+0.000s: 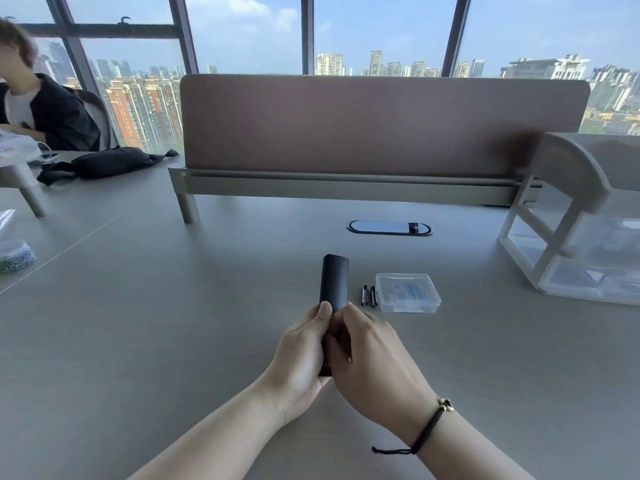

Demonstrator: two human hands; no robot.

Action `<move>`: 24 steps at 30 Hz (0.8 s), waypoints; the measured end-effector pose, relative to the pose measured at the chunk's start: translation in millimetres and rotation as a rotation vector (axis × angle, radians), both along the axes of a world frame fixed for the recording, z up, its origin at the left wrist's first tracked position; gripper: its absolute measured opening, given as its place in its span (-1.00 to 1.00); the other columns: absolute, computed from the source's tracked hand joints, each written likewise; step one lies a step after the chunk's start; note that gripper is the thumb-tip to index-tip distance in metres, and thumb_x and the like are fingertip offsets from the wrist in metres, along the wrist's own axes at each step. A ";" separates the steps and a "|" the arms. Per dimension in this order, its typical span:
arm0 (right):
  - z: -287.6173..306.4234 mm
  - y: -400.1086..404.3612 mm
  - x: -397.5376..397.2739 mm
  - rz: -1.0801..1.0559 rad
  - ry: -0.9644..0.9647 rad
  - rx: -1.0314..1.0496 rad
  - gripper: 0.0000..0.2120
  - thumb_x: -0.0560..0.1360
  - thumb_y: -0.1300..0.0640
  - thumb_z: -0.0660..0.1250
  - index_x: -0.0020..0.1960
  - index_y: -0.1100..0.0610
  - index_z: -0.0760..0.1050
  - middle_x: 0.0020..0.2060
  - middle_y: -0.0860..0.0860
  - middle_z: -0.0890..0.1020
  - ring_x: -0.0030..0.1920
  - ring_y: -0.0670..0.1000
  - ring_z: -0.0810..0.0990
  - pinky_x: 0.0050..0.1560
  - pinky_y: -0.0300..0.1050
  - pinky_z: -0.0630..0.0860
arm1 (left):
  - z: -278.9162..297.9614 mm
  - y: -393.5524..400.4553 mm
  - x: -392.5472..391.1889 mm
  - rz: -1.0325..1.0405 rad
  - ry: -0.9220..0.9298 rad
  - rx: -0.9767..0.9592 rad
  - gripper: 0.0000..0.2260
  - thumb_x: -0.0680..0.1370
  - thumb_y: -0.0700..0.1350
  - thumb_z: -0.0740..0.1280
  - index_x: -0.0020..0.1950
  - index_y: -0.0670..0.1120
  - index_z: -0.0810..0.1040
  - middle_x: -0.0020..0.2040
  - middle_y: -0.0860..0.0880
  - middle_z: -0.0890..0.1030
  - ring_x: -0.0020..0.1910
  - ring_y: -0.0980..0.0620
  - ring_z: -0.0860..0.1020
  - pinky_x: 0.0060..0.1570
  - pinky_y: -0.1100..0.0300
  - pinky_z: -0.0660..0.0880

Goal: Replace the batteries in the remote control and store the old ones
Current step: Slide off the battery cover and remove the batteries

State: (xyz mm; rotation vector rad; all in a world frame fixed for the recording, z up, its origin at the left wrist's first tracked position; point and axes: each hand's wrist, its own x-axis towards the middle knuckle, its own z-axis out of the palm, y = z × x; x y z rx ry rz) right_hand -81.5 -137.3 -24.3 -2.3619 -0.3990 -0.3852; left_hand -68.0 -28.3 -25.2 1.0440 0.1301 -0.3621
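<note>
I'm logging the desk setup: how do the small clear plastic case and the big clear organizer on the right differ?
The small clear case is flat and low; the large organizer stands tall with a white frame and stacked levels. The case lies mid-desk beside two batteries; the organizer sits at the desk's right edge, partly cut off. The case's lid looks closed. Both are see-through plastic and rest untouched.

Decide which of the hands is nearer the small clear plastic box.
Right hand: it grips the black remote on the side facing the small clear plastic box; the left hand sits farther left.
</note>
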 end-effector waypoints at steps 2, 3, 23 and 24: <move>0.0 -0.4 0.2 -0.003 -0.001 0.026 -0.88 0.52 0.14 0.25 -0.20 0.08 0.40 -0.28 0.00 0.56 -0.32 0.05 0.51 -0.30 0.02 0.47 | -0.3 -0.3 -0.3 -0.008 -0.027 0.009 -0.67 0.67 -0.03 0.13 0.23 -0.20 0.54 -0.17 -0.07 0.67 -0.21 0.06 0.65 -0.29 0.24 0.55; -0.4 -0.4 0.2 -0.005 -0.004 0.036 -0.87 0.52 0.13 0.26 -0.20 0.09 0.40 -0.29 -0.01 0.56 -0.32 0.05 0.50 -0.31 0.01 0.46 | -0.5 -0.5 -0.5 -0.014 -0.040 0.015 -0.70 0.68 -0.04 0.12 0.19 -0.18 0.55 -0.22 -0.05 0.66 -0.25 0.08 0.65 -0.32 0.26 0.54; -5.1 -1.3 1.3 -0.017 0.009 0.121 -0.90 0.49 0.19 0.33 -0.19 0.16 0.47 -0.32 -0.03 0.59 -0.30 -0.01 0.51 -0.33 -0.15 0.42 | -1.8 -1.9 -1.4 -0.025 -0.083 0.054 -0.74 0.67 -0.02 0.13 0.05 -0.09 0.56 -0.22 -0.05 0.63 -0.29 0.09 0.64 -0.39 0.27 0.51; -5.1 -1.2 1.6 -0.017 0.010 0.130 -0.89 0.49 0.19 0.34 -0.20 0.16 0.47 -0.34 -0.04 0.58 -0.30 -0.01 0.50 -0.35 -0.17 0.41 | -1.7 -1.8 -1.4 -0.021 -0.085 0.052 -0.75 0.67 -0.02 0.13 0.06 -0.10 0.56 -0.22 -0.06 0.63 -0.28 0.08 0.63 -0.38 0.27 0.51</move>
